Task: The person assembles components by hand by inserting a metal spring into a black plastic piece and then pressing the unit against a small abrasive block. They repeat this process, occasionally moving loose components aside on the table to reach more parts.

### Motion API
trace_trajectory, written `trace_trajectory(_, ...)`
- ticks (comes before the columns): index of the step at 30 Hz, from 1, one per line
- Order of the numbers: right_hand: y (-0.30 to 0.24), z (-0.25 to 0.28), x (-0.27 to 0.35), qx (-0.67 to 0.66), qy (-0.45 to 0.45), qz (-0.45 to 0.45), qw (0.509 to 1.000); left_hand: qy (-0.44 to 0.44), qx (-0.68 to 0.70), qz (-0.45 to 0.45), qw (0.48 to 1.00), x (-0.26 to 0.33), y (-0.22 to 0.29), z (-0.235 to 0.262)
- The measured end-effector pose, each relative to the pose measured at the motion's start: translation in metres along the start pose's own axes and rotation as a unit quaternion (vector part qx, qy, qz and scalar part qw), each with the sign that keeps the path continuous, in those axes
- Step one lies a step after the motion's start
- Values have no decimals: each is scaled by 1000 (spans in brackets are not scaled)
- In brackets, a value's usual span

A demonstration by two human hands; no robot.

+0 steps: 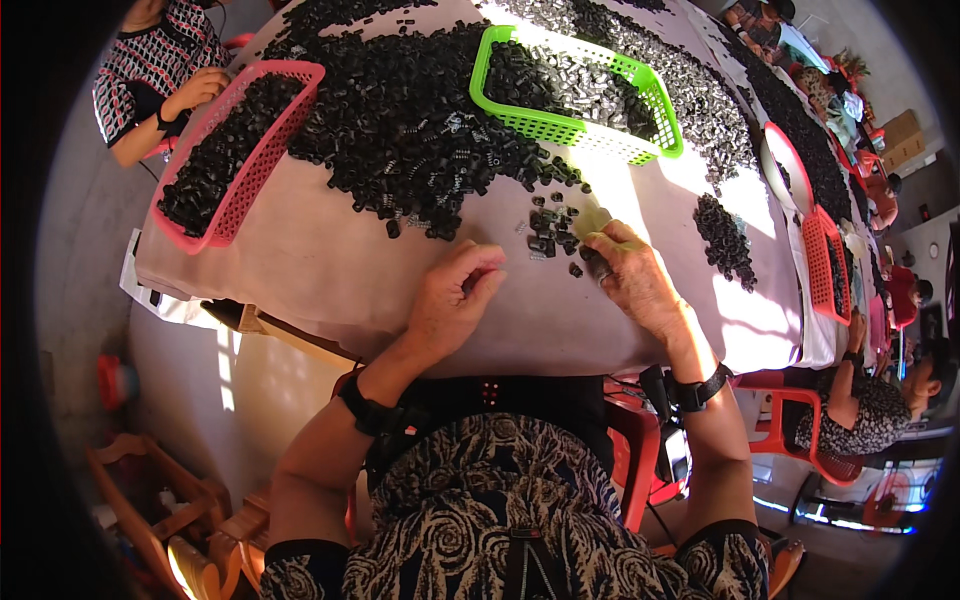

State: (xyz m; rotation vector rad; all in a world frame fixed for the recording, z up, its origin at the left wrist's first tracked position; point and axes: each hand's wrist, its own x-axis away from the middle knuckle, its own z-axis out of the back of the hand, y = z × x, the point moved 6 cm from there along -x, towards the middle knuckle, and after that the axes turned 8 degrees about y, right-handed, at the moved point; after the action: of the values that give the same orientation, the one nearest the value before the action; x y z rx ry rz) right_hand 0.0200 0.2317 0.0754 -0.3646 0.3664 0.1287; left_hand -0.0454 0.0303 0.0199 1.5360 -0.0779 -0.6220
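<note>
My left hand [455, 298] is just above the near part of the table, fingers curled and thumb close to the forefinger; whatever lies between them is too small or hidden to name. To its right, my right hand [638, 277] has thumb and fingers pinched on a small black plastic piece [598, 266]. It is beside a little group of loose black plastic pieces [545, 235], with a few tiny metal springs [521, 228] among them. Farther back spreads a big heap of similar black pieces [390, 120], with springs [460, 160] mixed in.
A green basket [570, 132] and a pink basket [262, 165], both full of black pieces, stand on the cloth-covered table [330, 270]. A smaller pile [722, 240] lies to the right, near a red basket [822, 270]. Another person's hand [200, 90] is at the pink basket; others sit along the right.
</note>
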Motion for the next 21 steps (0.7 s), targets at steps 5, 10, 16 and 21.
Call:
trace_trajectory(5,4,-6,-4,40,-19,-6,999,-3,21,12,1000,1,1,0)
trace_trajectory(10,-4,2,-10,-7,-19,-63,998,0,44,12,999,3,7,-3)
trace_trajectory(16,-70,-5,-13,-76,-43,37,996,-48,41,-29,998,6,29,-14)
trace_trajectory(21,-85,-17,-12,-80,-37,18,996,-43,119,29,991,9,12,-15)
